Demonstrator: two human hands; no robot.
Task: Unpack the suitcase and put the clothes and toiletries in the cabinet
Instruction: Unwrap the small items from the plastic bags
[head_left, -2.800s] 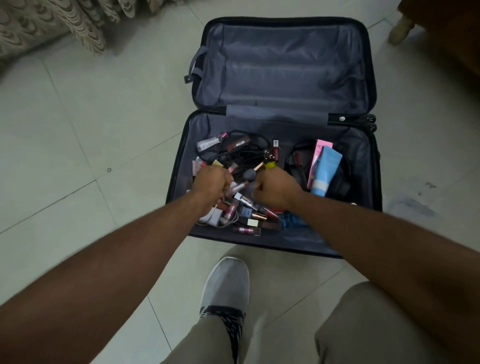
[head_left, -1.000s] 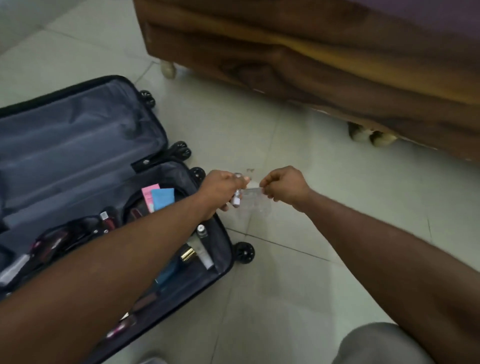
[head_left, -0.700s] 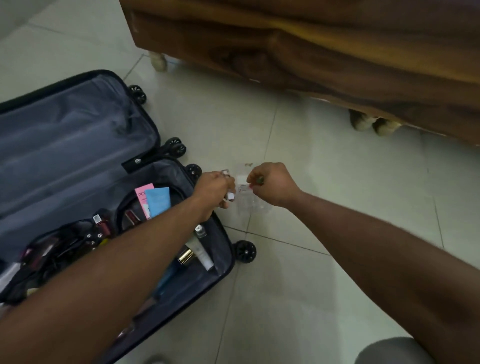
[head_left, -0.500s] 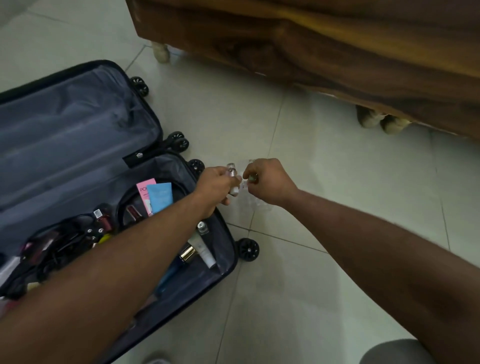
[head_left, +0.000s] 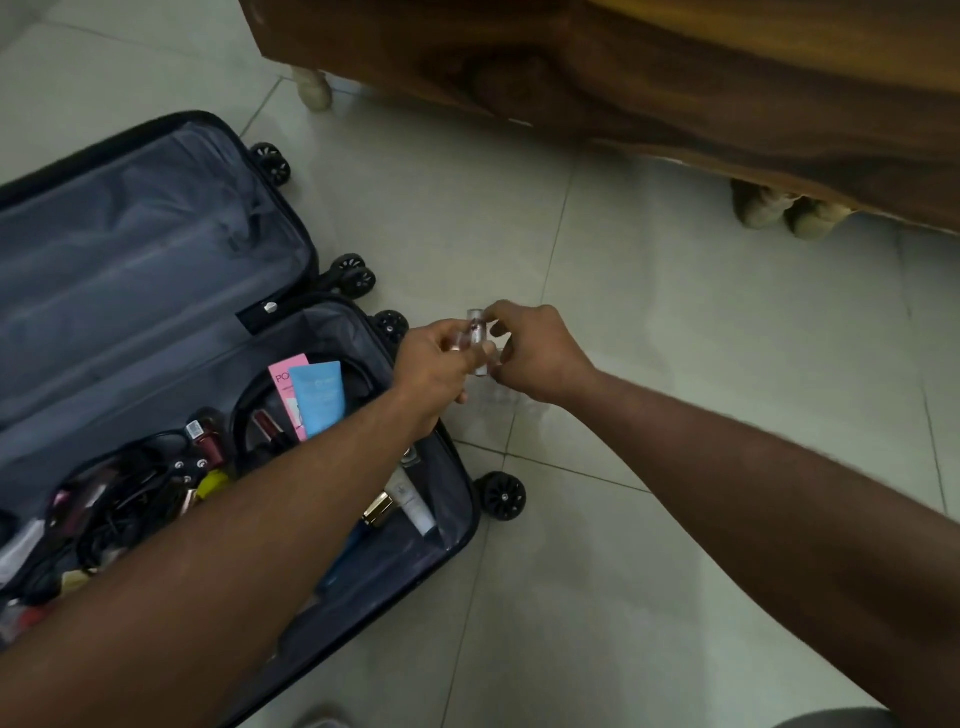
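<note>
The open black suitcase (head_left: 156, 291) lies on the tiled floor at the left. Its near half holds several loose toiletries, among them a blue tube (head_left: 318, 397) and a pink box (head_left: 285, 382). Just right of the suitcase, above the floor, my left hand (head_left: 434, 371) grips a few small cosmetic tubes (head_left: 475, 338). My right hand (head_left: 535, 356) meets it and pinches a small clear plastic pouch (head_left: 501, 392) that hangs below my fingers. What lies inside the pouch cannot be made out.
A dark wooden piece of furniture (head_left: 623, 78) on pale feet (head_left: 789, 210) spans the top right. Suitcase wheels (head_left: 501, 493) stick out toward the bare tiled floor (head_left: 675, 322) between suitcase and furniture. Black cables (head_left: 130, 499) lie tangled in the suitcase.
I have turned from the suitcase to the floor on its right. Both hands left the toiletries pile, came together over the tiles, and my left hand's tubes now sit at the pouch.
</note>
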